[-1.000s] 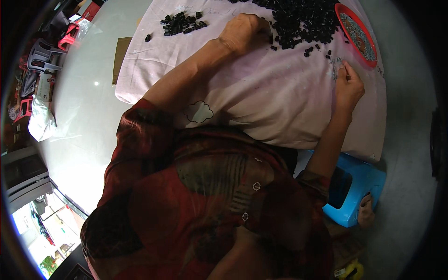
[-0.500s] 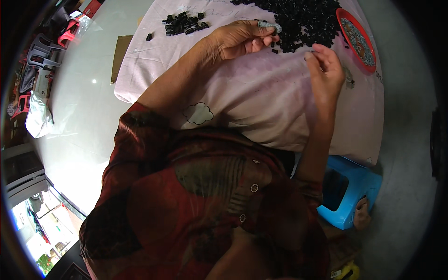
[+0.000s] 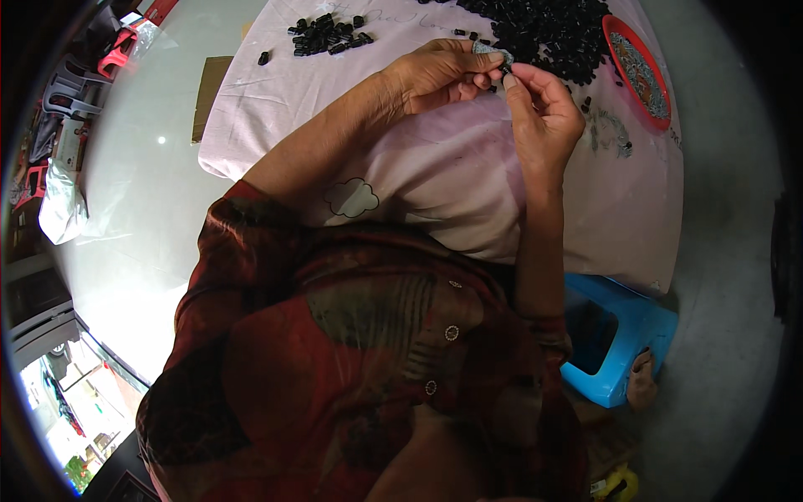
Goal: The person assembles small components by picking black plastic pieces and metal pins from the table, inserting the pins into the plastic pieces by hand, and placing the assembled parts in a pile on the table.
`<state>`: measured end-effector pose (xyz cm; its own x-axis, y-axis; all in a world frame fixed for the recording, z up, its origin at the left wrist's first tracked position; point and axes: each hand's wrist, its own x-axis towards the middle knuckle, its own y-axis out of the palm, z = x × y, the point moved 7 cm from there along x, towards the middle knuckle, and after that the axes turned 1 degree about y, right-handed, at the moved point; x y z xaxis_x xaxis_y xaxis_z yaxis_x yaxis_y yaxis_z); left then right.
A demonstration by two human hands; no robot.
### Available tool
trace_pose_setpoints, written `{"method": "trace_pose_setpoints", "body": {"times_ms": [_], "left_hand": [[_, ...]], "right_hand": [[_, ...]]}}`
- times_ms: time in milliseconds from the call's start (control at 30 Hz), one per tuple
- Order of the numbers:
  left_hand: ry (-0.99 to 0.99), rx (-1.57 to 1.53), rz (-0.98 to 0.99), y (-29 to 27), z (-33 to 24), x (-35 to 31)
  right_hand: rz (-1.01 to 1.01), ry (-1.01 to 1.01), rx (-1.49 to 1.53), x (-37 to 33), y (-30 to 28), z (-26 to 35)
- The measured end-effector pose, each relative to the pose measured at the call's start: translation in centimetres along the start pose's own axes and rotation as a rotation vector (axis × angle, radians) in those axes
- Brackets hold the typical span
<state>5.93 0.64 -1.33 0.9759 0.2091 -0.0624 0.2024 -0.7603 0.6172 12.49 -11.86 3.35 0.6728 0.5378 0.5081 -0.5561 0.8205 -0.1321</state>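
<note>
The fingers of the left hand (image 3: 439, 75) pinch a small black piece (image 3: 506, 71), a grey patch (image 3: 490, 53) beside the thumb; those of the right hand (image 3: 548, 121) meet it, their grip too unclear to tell. Beyond, the tabletop (image 3: 435, 159) carries a black heap (image 3: 556, 38), a smaller pile (image 3: 329, 35) leftward, loose bits (image 3: 616, 138) and a red tray (image 3: 608, 35) rightward

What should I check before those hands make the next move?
1. Left hand holding the grey thing: ok.
2. Right hand close to the left: ok.
3. Dark bit between the hands gripped firmly: cannot tell, too small.
4. Big pile near both hands: ok.
5. Small pile all together: not ok, one piece lies apart.
6. Red dish holding grey bits: ok.
</note>
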Motion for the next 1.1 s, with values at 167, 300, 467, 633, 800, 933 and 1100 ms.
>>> {"method": "trace_pose_setpoints", "body": {"times_ms": [167,300,467,633,800,933,1100], "left_hand": [[0.012,0.014,-0.051,0.4,0.0,-0.3],[0.056,0.068,-0.079,0.5,0.0,-0.5],[0.128,0.127,-0.104,0.5,0.0,-0.6],[0.177,0.282,-0.128,0.6,-0.3,-1.1],[0.132,0.309,-0.161,-0.6,0.9,-0.9],[0.184,0.48,-0.149,0.4,0.7,-0.9],[0.338,0.647,-0.28,-3.0,-3.4,0.4]], "right_hand": [[-0.005,0.014,0.034,-0.1,0.0,0.1],[-0.016,0.014,0.009,-0.1,-0.2,0.0],[-0.016,0.029,0.114,-0.1,-0.1,-0.1],[0.073,0.056,0.067,-0.6,0.0,0.2],[0.114,0.092,-0.008,-0.5,0.2,-0.4],[0.193,0.051,-0.201,-0.7,-0.1,0.1],[0.09,-0.011,-0.405,-0.1,-2.6,-0.4]]}}
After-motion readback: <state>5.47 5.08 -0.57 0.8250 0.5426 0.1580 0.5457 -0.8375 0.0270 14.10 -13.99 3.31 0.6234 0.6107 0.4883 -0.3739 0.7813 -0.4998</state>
